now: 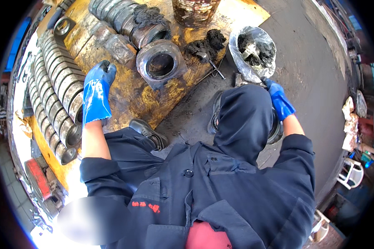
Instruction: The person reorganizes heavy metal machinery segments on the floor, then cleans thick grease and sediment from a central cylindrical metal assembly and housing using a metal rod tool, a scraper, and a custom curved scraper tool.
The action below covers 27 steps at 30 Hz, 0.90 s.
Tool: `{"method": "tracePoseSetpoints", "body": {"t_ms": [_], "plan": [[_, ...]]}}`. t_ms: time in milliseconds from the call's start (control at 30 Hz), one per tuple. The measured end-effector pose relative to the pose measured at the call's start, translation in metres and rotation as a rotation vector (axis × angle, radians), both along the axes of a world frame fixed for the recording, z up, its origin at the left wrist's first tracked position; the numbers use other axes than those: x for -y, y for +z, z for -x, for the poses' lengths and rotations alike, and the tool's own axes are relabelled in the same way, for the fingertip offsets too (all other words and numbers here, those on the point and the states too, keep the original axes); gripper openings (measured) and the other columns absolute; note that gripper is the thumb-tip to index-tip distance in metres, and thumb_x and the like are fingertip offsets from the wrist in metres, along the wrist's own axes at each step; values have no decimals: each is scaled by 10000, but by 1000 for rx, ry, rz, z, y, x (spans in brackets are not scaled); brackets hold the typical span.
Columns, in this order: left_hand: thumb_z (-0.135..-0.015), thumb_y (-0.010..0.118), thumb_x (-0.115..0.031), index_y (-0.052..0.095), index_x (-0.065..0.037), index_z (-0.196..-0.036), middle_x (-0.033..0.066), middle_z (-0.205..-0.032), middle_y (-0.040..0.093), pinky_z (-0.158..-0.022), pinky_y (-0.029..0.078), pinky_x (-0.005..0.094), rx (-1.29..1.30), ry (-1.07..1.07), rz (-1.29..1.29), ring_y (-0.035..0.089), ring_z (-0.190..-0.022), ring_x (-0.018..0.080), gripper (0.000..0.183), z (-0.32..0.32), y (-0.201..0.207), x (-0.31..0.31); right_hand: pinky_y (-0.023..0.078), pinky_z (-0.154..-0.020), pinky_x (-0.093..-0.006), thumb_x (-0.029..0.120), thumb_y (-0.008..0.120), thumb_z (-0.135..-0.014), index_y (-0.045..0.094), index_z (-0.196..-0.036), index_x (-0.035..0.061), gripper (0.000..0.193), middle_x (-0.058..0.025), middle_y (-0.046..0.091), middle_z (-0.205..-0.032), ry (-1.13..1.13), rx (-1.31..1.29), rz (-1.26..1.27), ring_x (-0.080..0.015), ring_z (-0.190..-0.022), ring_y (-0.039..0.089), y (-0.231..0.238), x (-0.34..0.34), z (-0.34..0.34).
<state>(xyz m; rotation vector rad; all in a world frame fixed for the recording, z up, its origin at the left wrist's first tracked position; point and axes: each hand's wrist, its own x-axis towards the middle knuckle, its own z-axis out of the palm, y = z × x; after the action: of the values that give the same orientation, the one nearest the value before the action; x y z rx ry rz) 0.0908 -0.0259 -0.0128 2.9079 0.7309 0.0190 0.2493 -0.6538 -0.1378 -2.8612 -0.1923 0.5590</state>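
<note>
My left hand (99, 79), in a blue rubber glove, is curled into a fist above the stained board, left of the metal rings. Whatever its fingers may hold is hidden. My right hand (279, 98), gloved the same way, has its fingers closed at the near rim of a bucket lined with clear plastic (235, 50). Dark greasy rags (249, 45) and a pale tool-like piece lie inside. A thick greasy metal ring (139, 62) stands on the board between my hands, at the near end of a row of rings (112, 14).
Long rows of metal rings (62, 79) line the left side. Black greasy clumps (205, 45) and a thin metal tool (217, 69) lie near the board's (162, 103) right edge. A grimy drum (195, 12) stands at the back. White stools (351, 174) stand far right.
</note>
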Motion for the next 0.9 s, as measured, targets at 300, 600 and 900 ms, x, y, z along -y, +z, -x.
{"method": "tracePoseSetpoints", "body": {"t_ms": [300, 600, 900], "plan": [[-788, 681, -430, 487, -9, -1375, 195, -1255, 625, -991, 471, 376, -207, -38, 21, 609, -1157, 317, 749, -27, -26, 38, 507, -501, -265, 121, 625, -901, 673, -1177, 75, 285, -68, 701, -818, -118, -170, -654, -111, -619, 618, 77, -14, -71], [-700, 827, -385, 474, 40, -1341, 255, -1237, 611, -967, 483, 421, -436, -152, -39, 600, -1151, 373, 846, -146, -55, 92, 552, -563, -302, 185, 665, -837, 700, -944, 52, 174, -88, 694, -809, 641, -457, 2, -152, -633, 656, -55, -224, -155], [-720, 809, -389, 445, 87, -1317, 321, -1242, 572, -901, 516, 446, -702, -294, -7, 617, -1111, 406, 846, -174, -97, 82, 474, -474, -306, 168, 664, -826, 688, -796, 28, 145, -119, 660, -673, 706, -196, -610, -160, -585, 626, -101, -270, -166]]}}
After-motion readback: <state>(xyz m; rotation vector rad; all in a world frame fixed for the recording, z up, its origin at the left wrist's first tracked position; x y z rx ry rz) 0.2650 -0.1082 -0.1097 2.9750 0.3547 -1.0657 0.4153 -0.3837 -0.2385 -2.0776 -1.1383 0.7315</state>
